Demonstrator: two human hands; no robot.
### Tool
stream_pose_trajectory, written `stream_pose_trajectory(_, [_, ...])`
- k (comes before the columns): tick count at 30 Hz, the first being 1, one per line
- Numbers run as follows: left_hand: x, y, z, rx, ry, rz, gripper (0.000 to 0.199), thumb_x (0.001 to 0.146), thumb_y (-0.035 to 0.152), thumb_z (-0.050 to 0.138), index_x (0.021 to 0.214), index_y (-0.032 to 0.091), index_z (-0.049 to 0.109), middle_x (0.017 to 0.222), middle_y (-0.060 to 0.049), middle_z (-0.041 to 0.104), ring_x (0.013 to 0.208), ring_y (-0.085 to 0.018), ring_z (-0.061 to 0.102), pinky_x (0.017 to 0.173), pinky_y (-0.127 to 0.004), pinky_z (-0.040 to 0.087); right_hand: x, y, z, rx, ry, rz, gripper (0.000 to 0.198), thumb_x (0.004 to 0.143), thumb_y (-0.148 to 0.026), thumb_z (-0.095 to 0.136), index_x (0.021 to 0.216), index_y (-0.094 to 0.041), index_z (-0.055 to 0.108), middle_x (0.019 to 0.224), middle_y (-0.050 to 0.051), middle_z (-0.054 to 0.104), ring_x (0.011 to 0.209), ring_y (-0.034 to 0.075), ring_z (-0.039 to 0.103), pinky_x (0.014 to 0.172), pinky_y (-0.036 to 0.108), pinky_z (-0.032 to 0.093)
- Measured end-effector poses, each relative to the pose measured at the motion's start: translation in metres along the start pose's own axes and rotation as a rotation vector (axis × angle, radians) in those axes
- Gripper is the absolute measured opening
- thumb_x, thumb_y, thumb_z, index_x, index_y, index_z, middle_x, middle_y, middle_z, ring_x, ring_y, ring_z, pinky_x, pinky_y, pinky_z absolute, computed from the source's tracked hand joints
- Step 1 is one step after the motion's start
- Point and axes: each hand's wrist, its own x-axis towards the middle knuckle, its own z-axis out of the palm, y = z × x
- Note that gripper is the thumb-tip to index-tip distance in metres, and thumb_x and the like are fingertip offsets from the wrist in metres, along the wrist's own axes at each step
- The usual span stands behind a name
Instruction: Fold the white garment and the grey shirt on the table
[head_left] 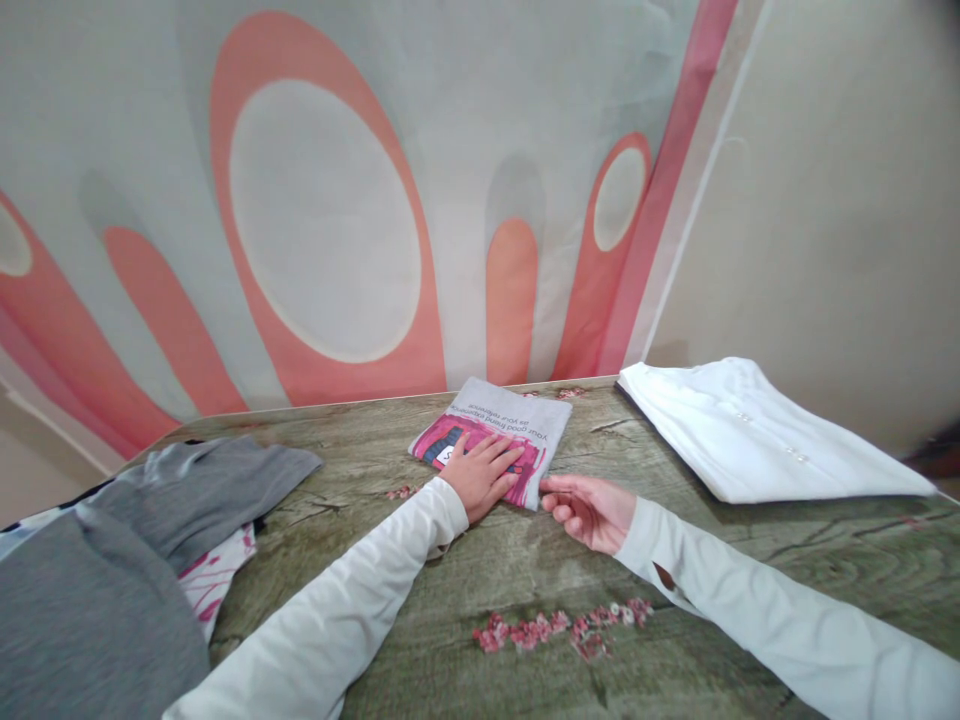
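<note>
A folded grey T-shirt [481, 396] with a pink print and lettering lies on the table, its lettering upside down to me. My left hand [481, 474] rests flat on the print, fingers spread, covering part of it. At the shirt's near right corner, my right hand [588, 508] has its thumb and index finger closed at the edge, with the other fingers curled. The fabric between those fingertips is mostly hidden. Long white sleeves cover both my forearms.
Loose grey clothing [135, 540] is heaped at the left, with a pink-and-white patterned piece [217, 575] under it. A folded white garment [757, 430] lies at the right. The wood-patterned table [420, 640] with printed pink flowers meets a decorated backdrop [457, 150] behind.
</note>
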Motion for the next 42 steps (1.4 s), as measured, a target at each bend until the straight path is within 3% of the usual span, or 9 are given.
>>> stream_pose_trajectory(4, [0.0,0.0,0.0,-0.004,0.001,-0.007,0.044,0.09,0.044,0.021,0.132,0.033,0.026,0.138,-0.001,0.03,0.124,-0.024,0.027,0.098,-0.054,0.011,0.002,0.002,0.004,-0.019,-0.138,0.084,0.031,0.09,-0.034,0.03,0.081,-0.012,0.05,0.062,0.003,0.062,0.043,0.006,0.055,0.04,0.014,0.047])
stream_pose_trajectory(10, [0.001,0.001,0.001,0.018,-0.003,-0.03,0.045,0.09,0.046,0.022,0.132,0.034,0.027,0.137,-0.001,0.033,0.124,-0.027,0.026,0.098,-0.054,0.012,0.0,0.012,0.004,-0.242,-0.159,-0.026,0.003,0.082,-0.017,0.046,0.08,-0.015,0.045,0.064,0.002,0.064,0.046,0.008,0.058,0.041,0.016,0.047])
stream_pose_trajectory(13, [0.001,0.001,0.002,0.022,0.002,-0.038,0.045,0.089,0.047,0.022,0.132,0.035,0.027,0.137,0.0,0.033,0.124,-0.028,0.026,0.097,-0.054,0.013,0.0,0.013,0.004,-0.342,-0.17,-0.061,0.013,0.076,-0.018,0.054,0.084,-0.014,0.045,0.066,0.003,0.064,0.049,0.009,0.059,0.044,0.017,0.049])
stream_pose_trajectory(23, [0.0,0.001,0.001,0.012,0.008,-0.044,0.044,0.089,0.048,0.02,0.131,0.036,0.028,0.137,0.001,0.032,0.123,-0.03,0.026,0.096,-0.056,0.014,-0.003,0.007,-0.001,-0.605,-0.014,-0.125,0.014,0.073,-0.022,0.055,0.082,-0.015,0.046,0.059,0.001,0.062,0.045,0.011,0.058,0.042,0.023,0.048])
stream_pose_trajectory(27, [0.0,0.001,0.003,0.015,0.017,-0.045,0.044,0.089,0.047,0.021,0.131,0.035,0.028,0.137,0.001,0.033,0.123,-0.03,0.026,0.096,-0.056,0.014,-0.003,0.004,-0.007,-0.881,0.162,-0.29,0.014,0.074,-0.026,0.05,0.084,-0.015,0.054,0.06,-0.001,0.055,0.041,0.01,0.052,0.037,0.024,0.043])
stream_pose_trajectory(30, [0.0,0.001,0.003,0.019,0.026,-0.04,0.044,0.089,0.048,0.021,0.131,0.035,0.029,0.136,0.001,0.033,0.123,-0.03,0.027,0.096,-0.056,0.014,-0.007,0.004,-0.01,-1.305,0.282,-0.597,0.018,0.075,-0.025,0.049,0.084,-0.018,0.064,0.063,0.0,0.053,0.046,0.01,0.049,0.045,0.025,0.041])
stream_pose_trajectory(33, [0.0,0.001,0.003,0.024,0.025,-0.038,0.045,0.089,0.048,0.021,0.131,0.034,0.029,0.137,0.0,0.033,0.123,-0.03,0.027,0.096,-0.056,0.014,-0.011,0.005,-0.009,-1.669,0.268,-0.866,0.023,0.08,-0.022,0.045,0.084,-0.021,0.067,0.068,0.003,0.052,0.063,0.013,0.05,0.061,0.026,0.04])
stream_pose_trajectory(37, [0.001,0.001,0.003,0.032,0.017,-0.044,0.044,0.09,0.047,0.021,0.131,0.035,0.028,0.137,0.001,0.032,0.124,-0.029,0.026,0.096,-0.056,0.013,-0.011,0.006,-0.012,-1.909,0.257,-0.94,0.024,0.082,-0.024,0.043,0.092,-0.02,0.064,0.078,0.005,0.048,0.073,0.015,0.046,0.068,0.028,0.038])
stream_pose_trajectory(42, [0.001,0.001,0.003,0.041,0.019,-0.045,0.044,0.089,0.046,0.022,0.132,0.036,0.027,0.137,0.001,0.032,0.124,-0.029,0.025,0.096,-0.055,0.014,-0.009,-0.001,-0.022,-2.049,0.114,-0.923,0.033,0.082,-0.036,0.043,0.107,-0.019,0.058,0.081,0.006,0.044,0.072,0.016,0.042,0.067,0.029,0.038])
